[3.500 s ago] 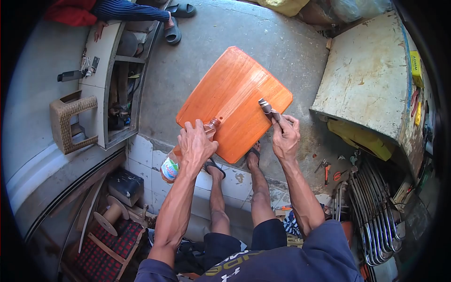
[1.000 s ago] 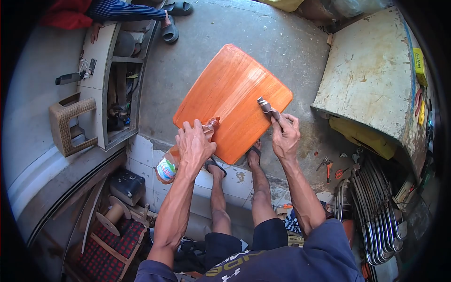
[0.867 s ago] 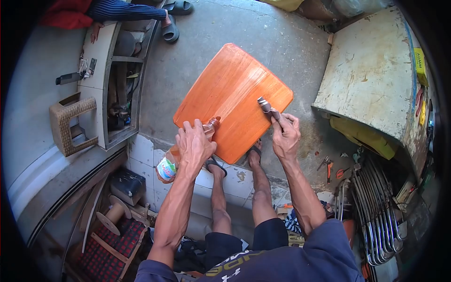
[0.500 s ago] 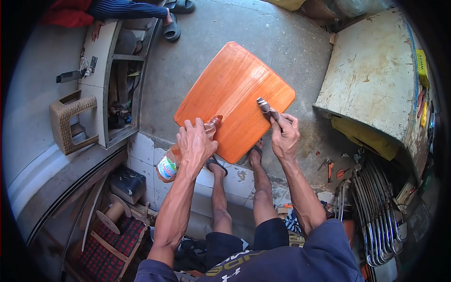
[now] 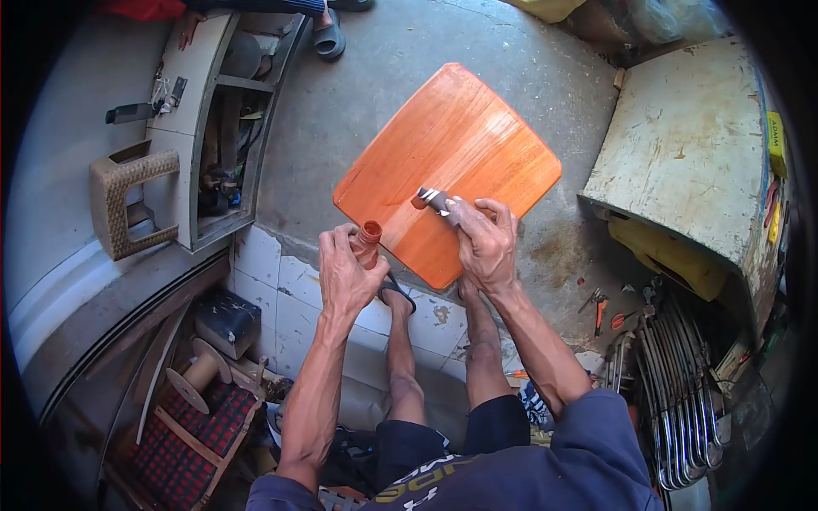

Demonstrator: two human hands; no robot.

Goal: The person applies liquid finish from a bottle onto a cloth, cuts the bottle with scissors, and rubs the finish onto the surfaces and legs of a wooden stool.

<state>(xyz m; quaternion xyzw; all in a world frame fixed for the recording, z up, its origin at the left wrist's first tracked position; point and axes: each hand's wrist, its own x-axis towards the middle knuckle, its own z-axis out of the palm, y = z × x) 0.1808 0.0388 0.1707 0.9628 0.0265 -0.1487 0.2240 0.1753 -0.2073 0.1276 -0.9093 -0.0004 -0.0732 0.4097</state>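
Note:
My left hand [image 5: 342,271] is closed around a clear plastic bottle [image 5: 367,244], whose uncapped mouth faces up toward me with reddish-brown residue at the rim. My right hand [image 5: 488,241] grips a dark rolled-up strip [image 5: 434,200] with pale edges; its exact material I cannot make out. Below both hands is a rounded, orange-brown wooden board [image 5: 486,128] with a glossy surface. The roll's tip is over the board's middle, beside a wet-looking darker streak. Whether the tip touches the wood I cannot tell. The bottle is at the board's near left edge.
A worn pale cabinet [image 5: 682,128] stands right, with bent metal tubes [image 5: 682,392] below it. Pliers and scissors [image 5: 622,320] lie on the floor. At left are a woven stool [image 5: 128,204] and a shelf unit [image 5: 183,111], where another person's hand [image 5: 191,30] rests.
My left hand has turned the bottle from lying tilted with its mouth over the board to mouth up. My right hand has moved left with the roll, toward the board's middle.

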